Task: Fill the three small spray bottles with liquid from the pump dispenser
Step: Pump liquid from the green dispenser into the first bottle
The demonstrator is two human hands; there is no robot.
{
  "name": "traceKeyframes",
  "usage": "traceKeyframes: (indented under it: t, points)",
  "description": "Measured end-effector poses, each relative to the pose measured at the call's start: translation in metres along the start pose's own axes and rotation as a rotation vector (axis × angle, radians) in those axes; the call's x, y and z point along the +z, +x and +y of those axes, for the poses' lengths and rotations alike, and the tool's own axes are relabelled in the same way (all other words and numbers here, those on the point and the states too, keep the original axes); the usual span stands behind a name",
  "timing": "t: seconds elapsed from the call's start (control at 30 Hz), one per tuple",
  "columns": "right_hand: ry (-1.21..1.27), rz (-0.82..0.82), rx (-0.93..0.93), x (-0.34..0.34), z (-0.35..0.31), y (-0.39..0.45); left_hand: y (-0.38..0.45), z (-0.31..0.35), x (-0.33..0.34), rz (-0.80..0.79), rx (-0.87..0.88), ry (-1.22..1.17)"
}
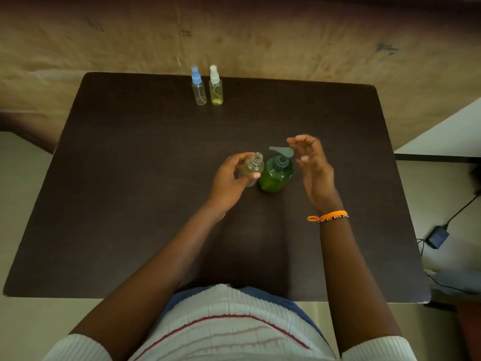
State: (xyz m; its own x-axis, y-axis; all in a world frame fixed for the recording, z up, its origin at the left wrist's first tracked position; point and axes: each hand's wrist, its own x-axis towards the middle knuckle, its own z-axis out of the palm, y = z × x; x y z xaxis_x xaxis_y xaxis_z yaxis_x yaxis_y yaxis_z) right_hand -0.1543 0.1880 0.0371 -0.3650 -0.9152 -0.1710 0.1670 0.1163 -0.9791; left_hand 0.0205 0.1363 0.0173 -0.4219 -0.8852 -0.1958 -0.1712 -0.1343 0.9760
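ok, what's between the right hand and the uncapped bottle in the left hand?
In the head view, the green pump dispenser stands between the right hand and the uncapped bottle, which the left hand holds.

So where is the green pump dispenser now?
In the head view, the green pump dispenser stands near the table's middle, between the hands, just right of the uncapped bottle.

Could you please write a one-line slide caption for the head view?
Left hand holds an uncapped spray bottle beside the green pump dispenser; right hand hovers open.
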Motion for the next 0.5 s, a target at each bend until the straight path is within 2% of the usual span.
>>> traceKeyframes:
  t: [0.07,0.13,0.33,0.5]
  points:
    - [0.008,0.177,0.002,0.012,-0.015,0.008,0.000,0.004,0.003,0.019,0.016,0.000]
    - [-0.056,0.231,0.037,0.021,-0.025,0.019,0.002,0.007,0.005,0.047,0.032,0.029]
    - [-0.296,0.127,0.206,0.046,-0.032,0.049,0.006,0.020,0.009,0.091,0.078,0.061]
    - [-0.356,0.198,0.254,0.053,-0.019,0.051,0.007,0.021,0.007,0.119,0.153,0.178]
